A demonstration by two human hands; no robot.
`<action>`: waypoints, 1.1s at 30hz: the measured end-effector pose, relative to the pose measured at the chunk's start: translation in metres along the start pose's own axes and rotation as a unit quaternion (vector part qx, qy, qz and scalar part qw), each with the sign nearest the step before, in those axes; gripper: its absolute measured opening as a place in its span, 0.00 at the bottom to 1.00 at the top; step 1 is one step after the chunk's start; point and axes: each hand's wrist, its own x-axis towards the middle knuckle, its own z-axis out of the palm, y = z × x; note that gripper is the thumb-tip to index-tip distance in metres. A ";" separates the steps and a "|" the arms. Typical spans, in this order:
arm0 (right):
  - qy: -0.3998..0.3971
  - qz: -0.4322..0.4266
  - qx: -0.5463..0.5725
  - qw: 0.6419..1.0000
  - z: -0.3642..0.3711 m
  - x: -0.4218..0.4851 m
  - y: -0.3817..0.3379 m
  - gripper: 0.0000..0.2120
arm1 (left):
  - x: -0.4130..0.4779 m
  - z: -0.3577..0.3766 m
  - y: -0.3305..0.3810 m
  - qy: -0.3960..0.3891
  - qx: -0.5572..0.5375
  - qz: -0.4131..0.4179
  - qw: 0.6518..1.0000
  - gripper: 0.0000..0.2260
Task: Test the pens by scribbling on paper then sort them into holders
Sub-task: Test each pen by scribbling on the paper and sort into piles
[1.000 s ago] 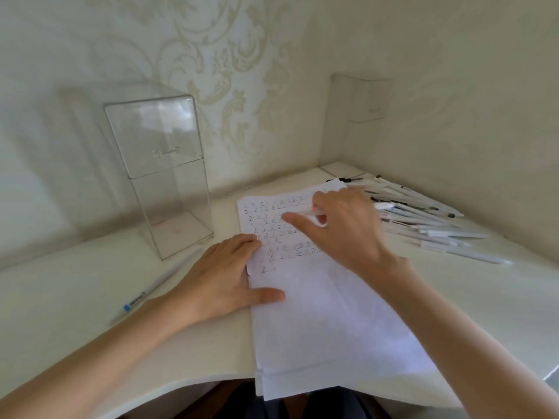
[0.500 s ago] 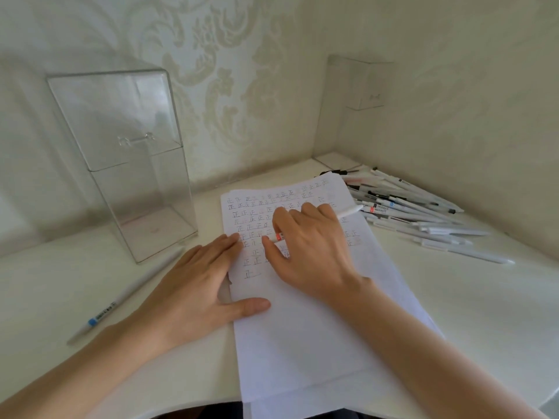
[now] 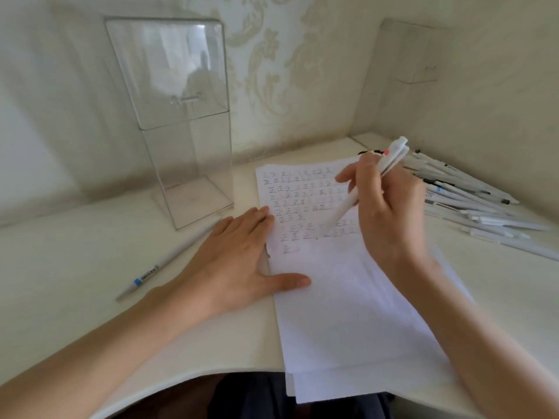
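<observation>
Desk is a pale corner top. Paper lies at centre, near edge hanging over the desk rim. It is thin, floppy and likely to slide, so it needs pinning flat. Clear holder stands far left, rigid plastic, probably light and tippy. Second holder sits in the far right corner. Pen pile is fanned out right of the paper.

Left hand lies flat with fingers straight, thumb and fingertips pressing the paper's left edge. Right hand has fingers curled round a white pen in a writing grip low on the barrel, tip down over the scribbled rows. Blur makes contact unclear, and there may be two pens in the grip. The pen is light, stiff and smooth, best pinched mid-barrel. Loose pen lies left, near the clear holder.
</observation>
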 end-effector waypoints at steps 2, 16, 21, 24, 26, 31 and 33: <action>-0.007 0.054 0.028 0.998 0.002 -0.004 -0.001 0.28 | 0.001 0.001 -0.001 0.004 0.007 0.006 1.000 0.55; -0.158 0.182 0.079 0.967 0.018 -0.013 0.011 0.07 | 0.002 0.005 -0.002 0.009 0.004 0.002 1.000 0.54; -0.135 0.186 -0.001 0.973 0.019 -0.016 0.014 0.14 | 0.002 0.005 -0.003 0.009 -0.004 0.002 1.000 0.53; -0.138 0.187 -0.013 0.973 0.020 -0.017 0.015 0.10 | 0.002 0.005 -0.003 0.009 -0.007 0.001 1.000 0.53; -0.137 0.186 -0.009 0.973 0.020 -0.017 0.017 0.10 | 0.002 0.005 -0.002 0.009 -0.007 0.001 1.000 0.53; -0.139 0.175 -0.004 0.975 0.019 -0.017 0.019 0.10 | 0.002 0.005 -0.002 0.008 -0.004 -0.001 1.000 0.53; -0.134 0.172 0.001 0.976 0.019 -0.017 0.019 0.10 | 0.002 0.006 -0.003 0.012 -0.003 -0.001 1.000 0.53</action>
